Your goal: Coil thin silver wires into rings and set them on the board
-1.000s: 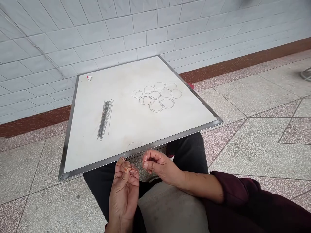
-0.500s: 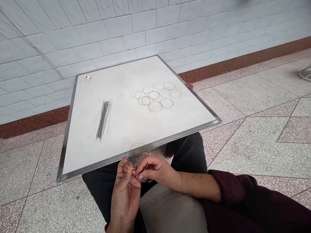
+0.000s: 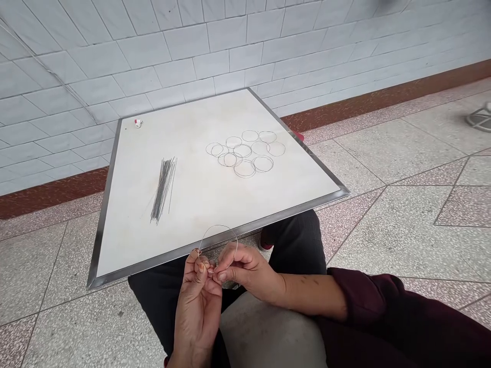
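A thin wire ring stands up between my hands, just off the near edge of the table. My left hand is closed, pinching the lower left of the ring between thumb and fingers. Close beside it, my right hand pinches the ring's lower right with thumb and forefinger. The fingertips partly hide the bottom of the ring, where the wire ends seem to lie. On the white table are a bundle of straight wires at the left and several wire rings, some overlapping, at the right.
A metal rim borders the table. A small white and red object lies at its far left corner. Behind rises a tiled wall. Part of a round metal base stands on the floor at the far right.
Both hands keep their pinch on the ring with hardly any movement. The view has shifted very slightly.
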`<move>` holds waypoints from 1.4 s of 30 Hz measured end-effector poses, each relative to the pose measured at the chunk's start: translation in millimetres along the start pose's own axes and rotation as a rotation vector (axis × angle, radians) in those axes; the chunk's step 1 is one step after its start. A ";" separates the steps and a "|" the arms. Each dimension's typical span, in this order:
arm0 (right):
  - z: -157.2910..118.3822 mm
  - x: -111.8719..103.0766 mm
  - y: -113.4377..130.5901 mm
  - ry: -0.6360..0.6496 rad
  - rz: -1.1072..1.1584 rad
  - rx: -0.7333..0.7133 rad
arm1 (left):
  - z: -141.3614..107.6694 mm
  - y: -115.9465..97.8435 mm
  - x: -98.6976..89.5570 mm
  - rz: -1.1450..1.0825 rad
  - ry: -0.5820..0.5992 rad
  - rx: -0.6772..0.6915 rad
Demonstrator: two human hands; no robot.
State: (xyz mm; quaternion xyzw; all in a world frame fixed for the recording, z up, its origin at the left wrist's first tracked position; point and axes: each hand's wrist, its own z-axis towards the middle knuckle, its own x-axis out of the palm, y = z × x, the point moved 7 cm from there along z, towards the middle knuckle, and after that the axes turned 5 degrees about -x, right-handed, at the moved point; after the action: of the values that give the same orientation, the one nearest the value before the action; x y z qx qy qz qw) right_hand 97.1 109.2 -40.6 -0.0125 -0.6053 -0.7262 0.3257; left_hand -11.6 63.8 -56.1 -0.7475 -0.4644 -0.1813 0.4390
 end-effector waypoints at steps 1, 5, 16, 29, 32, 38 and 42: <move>-0.2 0.0 0.1 -0.008 0.001 0.000 | 0.0 -0.4 -0.1 -0.004 0.000 0.002; -2.5 1.0 -3.7 -0.022 0.085 0.063 | -0.4 -3.9 1.2 -0.008 0.035 0.017; -5.8 -6.0 -8.3 -0.049 0.187 0.282 | -1.4 -19.7 2.1 0.034 0.082 0.059; -1.7 -18.4 -11.5 -0.091 0.056 0.364 | 8.0 -36.5 -12.6 0.220 0.069 0.095; -2.5 -19.2 -12.8 -0.086 -0.012 0.375 | 9.4 -34.9 -15.8 0.205 0.045 0.103; -3.7 -21.4 -18.4 -0.083 -0.083 0.408 | 9.0 -32.4 -18.1 0.196 0.049 0.096; -3.7 -21.9 -19.9 -0.079 -0.095 0.408 | 9.7 -31.4 -19.5 0.201 0.072 0.091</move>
State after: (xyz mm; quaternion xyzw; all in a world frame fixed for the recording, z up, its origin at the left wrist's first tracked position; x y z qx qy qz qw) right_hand 106.0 117.1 -68.0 0.0537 -0.7521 -0.6019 0.2630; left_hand -49.5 67.2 -59.3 -0.7625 -0.3790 -0.1417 0.5048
